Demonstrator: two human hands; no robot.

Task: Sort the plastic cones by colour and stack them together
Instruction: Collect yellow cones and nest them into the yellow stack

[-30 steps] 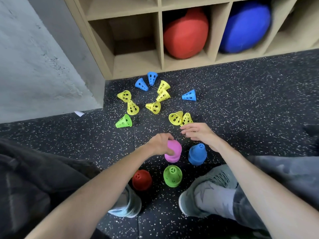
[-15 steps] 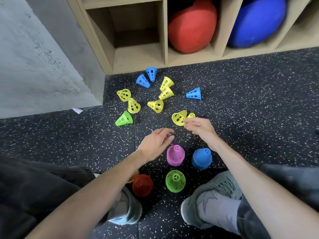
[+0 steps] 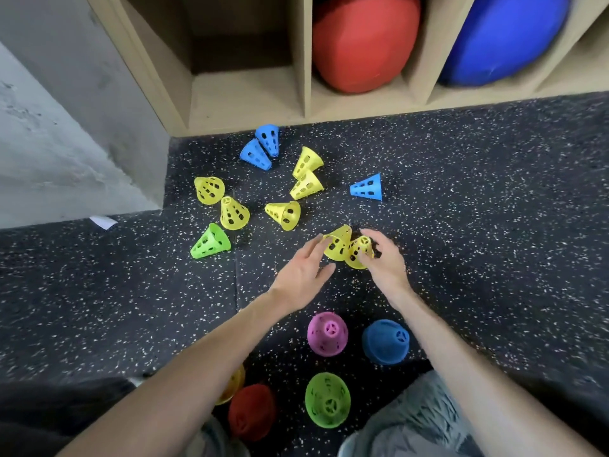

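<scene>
Right hand (image 3: 384, 258) grips one yellow cone (image 3: 357, 253); left hand (image 3: 301, 272), fingers spread, touches the second yellow cone (image 3: 336, 244) beside it on the floor (image 3: 494, 258).

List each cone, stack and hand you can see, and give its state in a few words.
Pink plastic cone stack: upright on floor.
Blue plastic cone stack: upright.
Green plastic cone stack: upright.
Red plastic cone stack: upright.
Loose green plastic cone: on its side.
Lone blue plastic cone: on its side.
Left hand: open, fingertips at a yellow plastic cone.
Right hand: grips second yellow plastic cone.
</scene>
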